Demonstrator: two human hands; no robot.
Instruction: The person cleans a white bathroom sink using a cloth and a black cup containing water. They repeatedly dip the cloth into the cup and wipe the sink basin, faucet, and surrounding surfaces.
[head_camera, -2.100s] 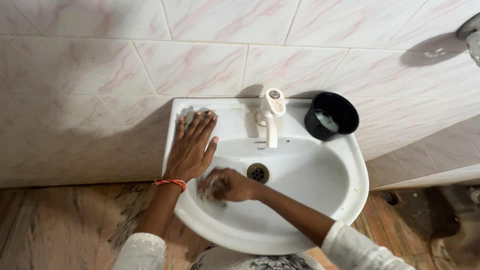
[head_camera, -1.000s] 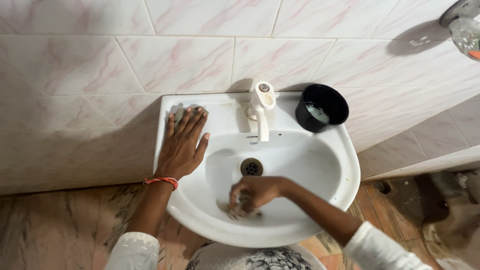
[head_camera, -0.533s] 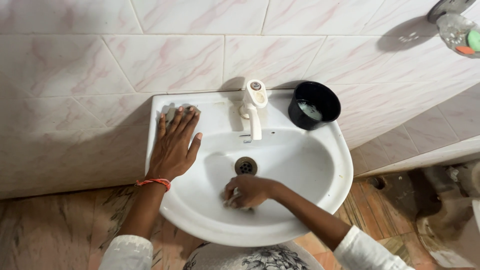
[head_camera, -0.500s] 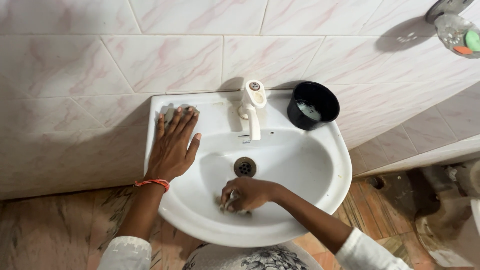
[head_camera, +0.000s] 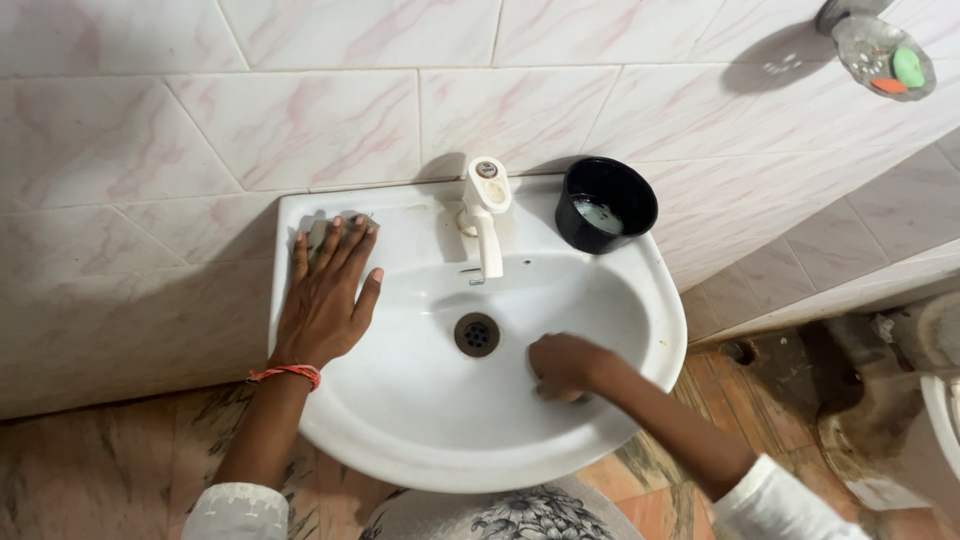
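White washbasin (head_camera: 640, 300), fixed to a tiled wall, is being scrubbed. Left hand (head_camera: 325, 295) lies flat and open on its rim. Right hand (head_camera: 562, 366), curled shut inside the bowl beside the drain (head_camera: 477, 334), grips something hidden. Firm, overlapping circles would clean best.

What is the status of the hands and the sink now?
Left hand flat on sink rim, fingers spread. Right hand closed, pressed in the bowl right of the drain; what it holds is hidden. Black cup by the tap, clear of both.

Glossy white ceramic basin (head_camera: 640, 300), seemingly plastic black cup (head_camera: 605, 205), polished marbled tiles (head_camera: 300, 120).
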